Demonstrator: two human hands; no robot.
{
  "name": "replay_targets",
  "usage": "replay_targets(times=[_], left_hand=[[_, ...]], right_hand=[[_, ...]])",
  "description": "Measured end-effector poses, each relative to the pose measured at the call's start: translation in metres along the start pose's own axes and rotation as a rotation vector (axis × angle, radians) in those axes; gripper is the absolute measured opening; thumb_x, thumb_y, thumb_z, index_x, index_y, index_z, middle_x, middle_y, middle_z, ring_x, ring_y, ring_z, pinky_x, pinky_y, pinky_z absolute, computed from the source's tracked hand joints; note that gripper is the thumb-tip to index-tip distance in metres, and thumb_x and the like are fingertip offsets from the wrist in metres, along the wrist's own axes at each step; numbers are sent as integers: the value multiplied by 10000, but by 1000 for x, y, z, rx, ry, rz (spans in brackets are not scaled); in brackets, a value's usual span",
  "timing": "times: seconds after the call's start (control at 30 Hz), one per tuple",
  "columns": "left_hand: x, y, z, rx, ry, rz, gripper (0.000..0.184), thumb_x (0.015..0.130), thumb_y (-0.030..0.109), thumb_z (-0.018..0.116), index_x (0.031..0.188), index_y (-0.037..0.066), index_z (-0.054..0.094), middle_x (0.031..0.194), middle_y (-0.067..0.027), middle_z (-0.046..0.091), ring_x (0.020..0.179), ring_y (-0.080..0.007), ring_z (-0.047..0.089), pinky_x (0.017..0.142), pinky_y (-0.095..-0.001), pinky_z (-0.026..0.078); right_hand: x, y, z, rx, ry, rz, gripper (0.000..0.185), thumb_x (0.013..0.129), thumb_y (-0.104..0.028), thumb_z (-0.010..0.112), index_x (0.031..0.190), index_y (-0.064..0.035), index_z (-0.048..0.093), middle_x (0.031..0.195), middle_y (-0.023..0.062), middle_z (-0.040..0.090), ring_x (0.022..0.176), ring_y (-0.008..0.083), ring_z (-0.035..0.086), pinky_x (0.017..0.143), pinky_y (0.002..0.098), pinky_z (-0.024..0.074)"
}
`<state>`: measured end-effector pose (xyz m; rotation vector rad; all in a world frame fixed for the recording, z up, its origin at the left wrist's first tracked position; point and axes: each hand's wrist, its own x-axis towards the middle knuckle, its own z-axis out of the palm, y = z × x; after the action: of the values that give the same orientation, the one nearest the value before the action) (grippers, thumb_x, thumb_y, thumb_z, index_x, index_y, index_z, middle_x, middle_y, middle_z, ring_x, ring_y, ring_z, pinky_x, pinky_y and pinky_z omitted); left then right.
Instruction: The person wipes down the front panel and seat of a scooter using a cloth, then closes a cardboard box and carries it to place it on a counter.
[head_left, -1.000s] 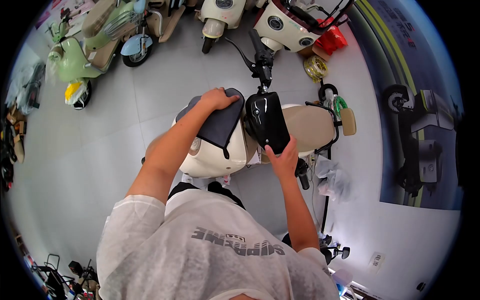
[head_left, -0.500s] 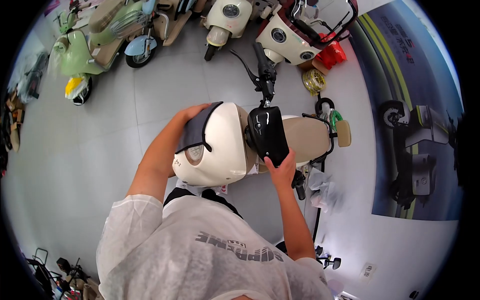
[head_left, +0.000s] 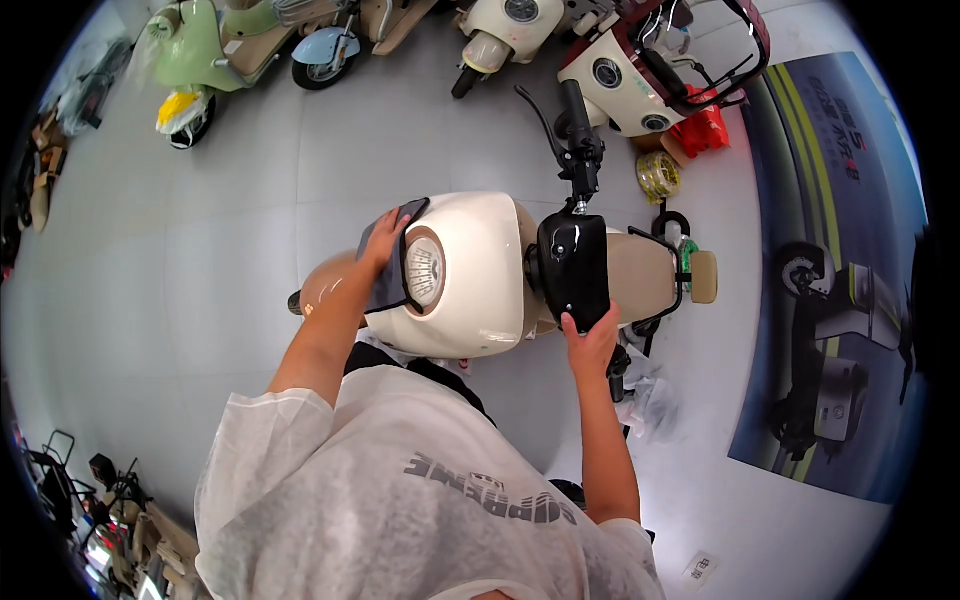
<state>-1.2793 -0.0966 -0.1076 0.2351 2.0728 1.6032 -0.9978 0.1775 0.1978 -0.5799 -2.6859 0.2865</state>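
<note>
A cream scooter (head_left: pixel 480 270) stands in front of me, its round headlight (head_left: pixel 424 272) uncovered. My left hand (head_left: pixel 385 240) holds a dark grey cloth (head_left: pixel 392 275) with black edging against the scooter's front, on the left side of the headlight. At the lower end of the glossy black handlebar cover (head_left: pixel 573 265), my right hand (head_left: pixel 593 335) grips with the thumb on its face and the fingers at its edge. The bare handlebar with its brake lever (head_left: pixel 580 150) sticks out above the cover. Behind it lies the beige seat (head_left: pixel 642 272).
Other scooters stand along the top, among them a green one (head_left: pixel 195 50) and a cream and red one (head_left: pixel 625 80). A yellow tape roll (head_left: pixel 658 176) and red bag (head_left: pixel 703 125) are at the upper right, near the wall poster (head_left: pixel 830 270).
The cloth and my left hand have moved from the scooter's upper front down past the headlight, which now shows. My right hand keeps its hold on the black cover. The view has shifted.
</note>
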Motion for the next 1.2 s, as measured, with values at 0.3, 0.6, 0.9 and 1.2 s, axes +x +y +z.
replay_targets(times=[0.3, 0.6, 0.9, 1.2], left_hand=[[-69, -36, 31, 98, 398, 5, 720, 1025, 563, 382, 1514, 34, 377, 1556, -242, 348, 1455, -367, 310, 1199, -424, 242], [-121, -81, 93, 299, 745, 13, 610, 1079, 451, 280, 1526, 37, 309, 1539, -267, 333, 1408, -471, 329, 1158, -500, 293], [-160, -19, 147, 320, 793, -200, 689, 1082, 464, 179, 1507, -66, 292, 1562, -317, 271, 1464, -452, 232, 1227, -478, 154], [-177, 154, 190, -206, 1081, -448, 1006, 932, 698, 430, 1577, -4, 109, 1622, -276, 148, 1497, -432, 177, 1216, -492, 179]], right_hand=[[0, 5, 0, -20, 8, -34, 867, 837, -492, 756, 1361, 85, 375, 1201, 304, 549, 1096, 475, 556, 948, 496, 448], [3, 29, -24, 233, -134, -205, 901, 828, -425, 762, 1470, 30, 323, 1284, 274, 510, 1182, 452, 511, 982, 510, 436], [-54, 84, -60, -118, -200, -274, 944, 733, -358, 808, 1480, -4, 353, 1239, 217, 533, 1158, 406, 513, 1006, 483, 423], [-58, 89, -44, -121, -78, -283, 845, 741, -282, 751, 1459, -23, 390, 1226, 164, 546, 1179, 357, 507, 1005, 487, 410]])
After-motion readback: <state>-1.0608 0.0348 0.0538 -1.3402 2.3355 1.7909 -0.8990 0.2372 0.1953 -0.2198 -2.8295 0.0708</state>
